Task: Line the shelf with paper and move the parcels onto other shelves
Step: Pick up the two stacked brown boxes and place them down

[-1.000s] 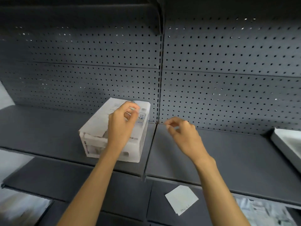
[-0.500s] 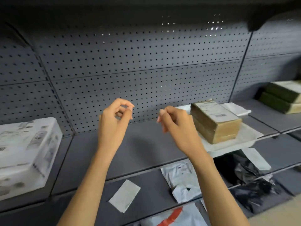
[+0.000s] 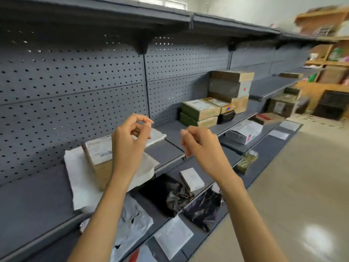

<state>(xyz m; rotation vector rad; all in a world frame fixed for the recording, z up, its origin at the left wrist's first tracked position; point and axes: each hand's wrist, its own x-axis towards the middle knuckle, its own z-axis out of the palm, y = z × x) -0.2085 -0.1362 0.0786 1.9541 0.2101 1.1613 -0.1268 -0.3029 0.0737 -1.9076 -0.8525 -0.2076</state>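
Observation:
My left hand point(image 3: 130, 142) and my right hand point(image 3: 200, 146) hang raised in front of the grey shelf point(image 3: 34, 197), fingers curled in and holding nothing. Behind my left hand a brown cardboard parcel point(image 3: 98, 157) with a label stands on a sheet of white paper point(image 3: 79, 178) that covers part of the shelf. A second white sheet point(image 3: 157, 136) lies just right of it. Farther right on the same shelf level stand stacked cardboard parcels point(image 3: 200, 111), with a taller stack point(image 3: 230, 86) behind them.
The lower shelves hold a white boxed parcel point(image 3: 243, 134), black plastic bags point(image 3: 170, 193), a grey poly bag point(image 3: 132, 224) and white envelopes point(image 3: 173, 237). A perforated back panel point(image 3: 75, 87) runs behind. Beige floor point(image 3: 292, 186) lies to the right; wooden racks point(image 3: 324, 72) stand at the far end.
The view has swung right along the shelving. The white box at the left has left the view, and the stacked parcels and floor have come in. Both hands stay raised and curled.

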